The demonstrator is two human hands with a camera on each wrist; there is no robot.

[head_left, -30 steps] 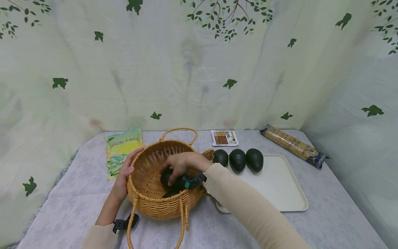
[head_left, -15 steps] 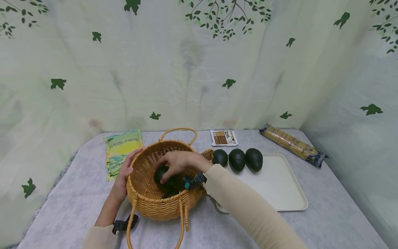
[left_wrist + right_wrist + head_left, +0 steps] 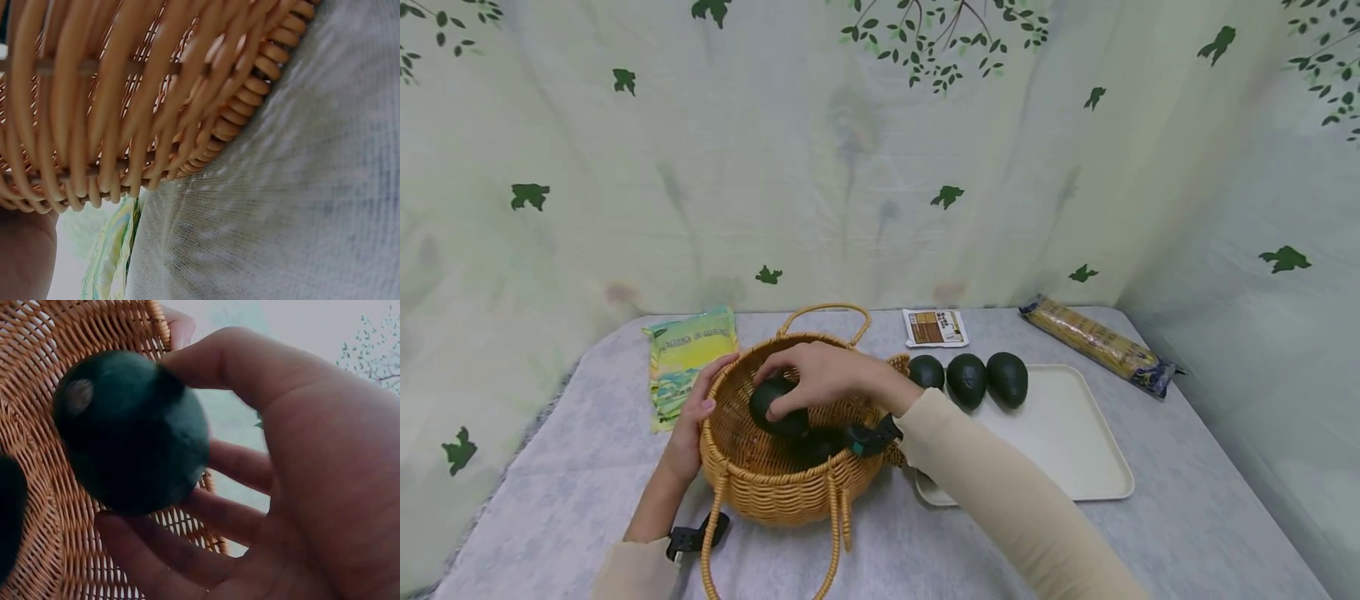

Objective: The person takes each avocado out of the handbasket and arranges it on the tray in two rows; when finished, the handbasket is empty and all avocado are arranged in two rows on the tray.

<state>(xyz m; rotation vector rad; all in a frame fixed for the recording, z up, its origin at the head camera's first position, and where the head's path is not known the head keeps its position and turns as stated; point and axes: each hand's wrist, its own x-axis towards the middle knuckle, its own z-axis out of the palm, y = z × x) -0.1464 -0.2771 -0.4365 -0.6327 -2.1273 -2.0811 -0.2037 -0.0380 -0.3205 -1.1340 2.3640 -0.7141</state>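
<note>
My right hand grips a dark green avocado inside the wicker basket, with the thumb on one side and the fingers on the other. In the right wrist view the avocado's pale stem end faces the camera, with the woven wall behind it. Lower in the basket lies another avocado, partly covered by the right wrist. Against the basket's left outer side rests my left hand, its fingers along the wall and the thumb at the rim. The left wrist view shows mostly weave, with part of that hand at the lower left.
Three avocados sit in a row at the far left end of a white tray. Behind them lies a small white-and-brown packet. A long noodle packet is at the back right, a yellow-green bag at the left.
My right hand has lifted the avocado up and to the left within the basket, uncovering more of the one beneath. The left hand has stayed at the basket's side.
</note>
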